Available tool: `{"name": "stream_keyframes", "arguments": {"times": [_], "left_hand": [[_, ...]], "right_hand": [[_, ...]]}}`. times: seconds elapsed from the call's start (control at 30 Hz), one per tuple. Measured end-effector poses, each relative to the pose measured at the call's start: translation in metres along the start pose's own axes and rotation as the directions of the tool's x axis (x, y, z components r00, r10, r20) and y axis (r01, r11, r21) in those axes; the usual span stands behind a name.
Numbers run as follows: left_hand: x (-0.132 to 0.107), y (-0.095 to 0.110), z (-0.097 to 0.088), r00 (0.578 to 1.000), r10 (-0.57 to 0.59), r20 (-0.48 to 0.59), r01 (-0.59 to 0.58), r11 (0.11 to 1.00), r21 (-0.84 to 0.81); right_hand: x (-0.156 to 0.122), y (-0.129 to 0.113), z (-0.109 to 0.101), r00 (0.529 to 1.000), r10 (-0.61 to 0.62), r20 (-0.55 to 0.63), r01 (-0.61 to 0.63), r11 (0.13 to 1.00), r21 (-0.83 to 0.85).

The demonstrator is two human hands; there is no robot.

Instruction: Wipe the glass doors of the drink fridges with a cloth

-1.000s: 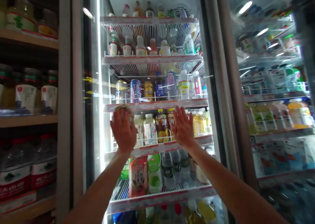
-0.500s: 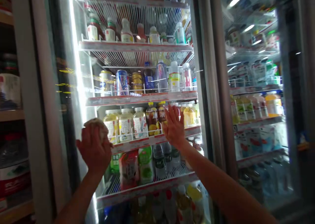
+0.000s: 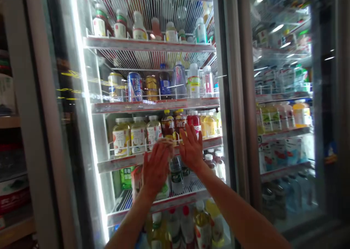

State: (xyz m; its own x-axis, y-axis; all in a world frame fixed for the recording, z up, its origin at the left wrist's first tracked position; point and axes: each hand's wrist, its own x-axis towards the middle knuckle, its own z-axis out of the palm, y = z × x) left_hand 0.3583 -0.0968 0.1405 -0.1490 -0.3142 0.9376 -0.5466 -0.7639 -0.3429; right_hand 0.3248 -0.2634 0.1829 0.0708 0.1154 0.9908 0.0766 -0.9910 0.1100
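Observation:
My left hand [image 3: 156, 168] is pressed over a pale cloth [image 3: 170, 143] against the glass door [image 3: 72, 74] of a lit drinks fridge. Most of the cloth is hidden under the fingers, and hand and cloth are slightly blurred. To its right, my right hand [image 3: 192, 150] lies with fingers spread and palm toward the same glass, apparently bare. Behind the hands, seen through the glass, are dark tea bottles with yellow caps [image 3: 167, 124], a red bottle [image 3: 194, 122] and clear water bottles [image 3: 176, 176].
Inside the fridge, wire shelves [image 3: 153, 106] carry rows of bottles and cans, such as a blue can [image 3: 134, 86]. A metal door frame [image 3: 240, 96] stands at the right, with a second glass-fronted fridge [image 3: 284, 136] beyond it. Shelving with goods [image 3: 11, 121] borders the left side.
My left hand has swept right across the glass with the cloth, from near the left light strip to beside my right hand. The right hand stays nearly in place; the view has shifted slightly.

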Motion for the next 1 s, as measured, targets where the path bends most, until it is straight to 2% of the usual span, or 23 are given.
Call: {"name": "stream_keyframes", "arguments": {"times": [0.07, 0.1, 0.17, 0.23, 0.27, 0.3, 0.33, 0.43, 0.53, 0.6, 0.67, 0.73, 0.8, 0.83, 0.9, 0.93, 1.0], "left_hand": [[-0.014, -0.03, -0.014, 0.992, -0.121, -0.034, 0.122, 0.992, 0.025], [-0.02, -0.045, -0.02, 0.975, -0.214, -0.056, 0.216, 0.976, 0.039], [-0.024, -0.066, -0.027, 0.915, -0.386, -0.121, 0.394, 0.918, 0.053], [-0.019, -0.068, -0.027, 0.855, -0.48, -0.193, 0.496, 0.868, 0.037], [-0.014, -0.062, -0.023, 0.846, -0.488, -0.216, 0.504, 0.863, 0.023], [-0.008, -0.052, -0.017, 0.855, -0.471, -0.217, 0.485, 0.875, 0.011], [-0.002, -0.04, -0.011, 0.882, -0.427, -0.2, 0.436, 0.9, 0.002], [0.014, 0.003, 0.007, 0.967, -0.228, -0.112, 0.228, 0.974, -0.014], [0.012, 0.024, 0.012, 0.994, -0.096, -0.057, 0.094, 0.995, -0.031], [0.0, 0.016, 0.007, 0.997, -0.066, -0.036, 0.065, 0.997, -0.028], [-0.016, -0.006, -0.002, 0.996, -0.076, -0.052, 0.077, 0.997, 0.002], [-0.031, -0.031, -0.011, 0.987, -0.134, -0.094, 0.139, 0.989, 0.046], [-0.038, -0.047, -0.015, 0.961, -0.233, -0.145, 0.245, 0.967, 0.072], [-0.038, -0.049, -0.015, 0.943, -0.287, -0.168, 0.302, 0.951, 0.072], [-0.032, -0.039, -0.011, 0.918, -0.35, -0.188, 0.366, 0.929, 0.055], [-0.026, -0.029, -0.007, 0.922, -0.341, -0.181, 0.354, 0.934, 0.044], [-0.014, -0.004, 0.002, 0.958, -0.246, -0.147, 0.252, 0.968, 0.022]], "right_hand": [[-0.004, 0.0, 0.0, 1.0, -0.005, 0.025, 0.005, 1.0, 0.0], [-0.006, -0.001, 0.0, 1.0, 0.0, 0.028, 0.0, 1.0, 0.0], [-0.009, -0.004, 0.002, 1.0, 0.015, 0.01, -0.015, 1.0, 0.003], [-0.011, -0.006, 0.004, 0.999, 0.027, -0.024, -0.027, 0.999, 0.02], [-0.011, -0.008, 0.005, 0.999, 0.029, -0.037, -0.028, 0.999, 0.033], [-0.012, -0.009, 0.006, 0.999, 0.026, -0.048, -0.024, 0.999, 0.046], [-0.014, -0.01, 0.006, 0.998, 0.021, -0.053, -0.018, 0.998, 0.058], [-0.018, -0.01, 0.005, 0.998, -0.003, -0.059, 0.007, 0.997, 0.073], [-0.022, -0.008, 0.004, 0.997, -0.019, -0.074, 0.024, 0.997, 0.068], [-0.023, -0.007, 0.004, 0.997, -0.023, -0.078, 0.028, 0.998, 0.062], [-0.024, -0.007, 0.005, 0.997, -0.027, -0.074, 0.031, 0.998, 0.056], [-0.023, -0.007, 0.005, 0.998, -0.024, -0.064, 0.027, 0.998, 0.05], [-0.023, -0.009, 0.005, 0.998, -0.018, -0.052, 0.02, 0.999, 0.044], [-0.023, -0.009, 0.005, 0.999, -0.014, -0.044, 0.016, 0.999, 0.041], [-0.024, -0.011, 0.005, 1.0, -0.01, -0.029, 0.011, 0.999, 0.038], [-0.024, -0.011, 0.005, 1.0, -0.011, -0.026, 0.012, 0.999, 0.039], [-0.025, -0.01, 0.005, 0.999, -0.023, -0.026, 0.024, 0.999, 0.043]]}}
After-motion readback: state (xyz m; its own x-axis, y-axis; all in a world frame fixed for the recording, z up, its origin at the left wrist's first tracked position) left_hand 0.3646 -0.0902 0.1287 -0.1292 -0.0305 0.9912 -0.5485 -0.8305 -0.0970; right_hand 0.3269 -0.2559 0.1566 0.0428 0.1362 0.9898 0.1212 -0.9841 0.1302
